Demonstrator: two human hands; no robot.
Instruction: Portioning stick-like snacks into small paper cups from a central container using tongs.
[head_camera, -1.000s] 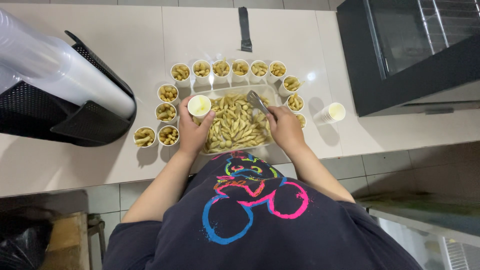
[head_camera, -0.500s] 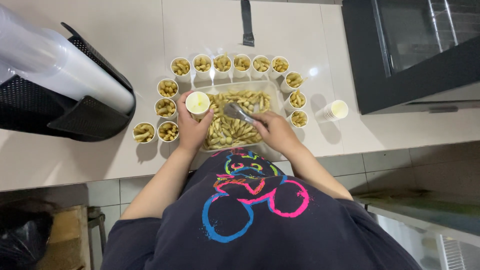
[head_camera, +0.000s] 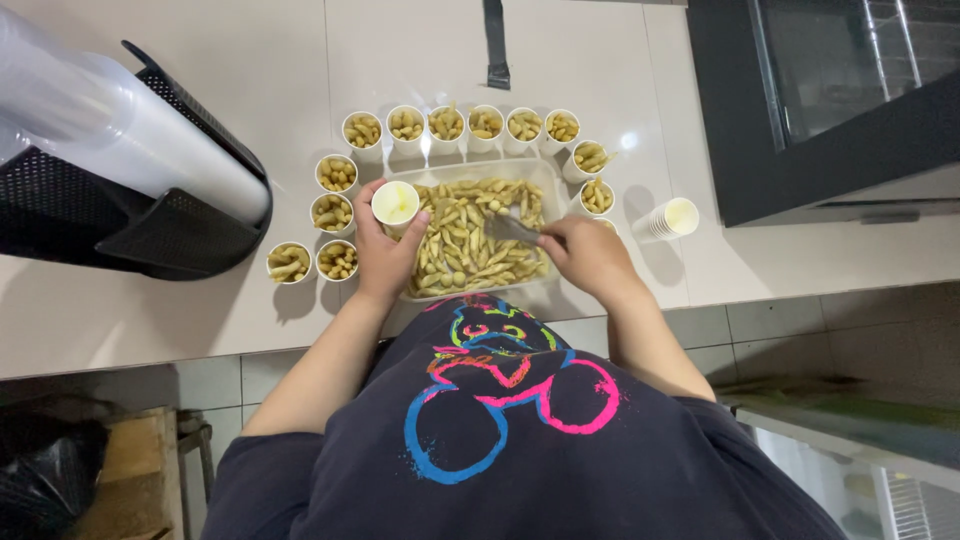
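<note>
Cup: small empty paper cup (head_camera: 395, 202) at the tray's near-left corner, over the counter (head_camera: 250, 90).
Left hand (head_camera: 385, 255): fingers wrapped round the cup.
Right hand (head_camera: 590, 257): closed on metal tongs (head_camera: 512, 229), tips in the snacks.
Tray: clear tray (head_camera: 548, 180) of pale snack pieces, ringed by filled cups (head_camera: 362, 130).

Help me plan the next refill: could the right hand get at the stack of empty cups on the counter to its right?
Probably yes. The stack of empty cups lies on bare counter just right of the right hand, nothing between. But that hand holds a metal utensil over the tray.
</note>
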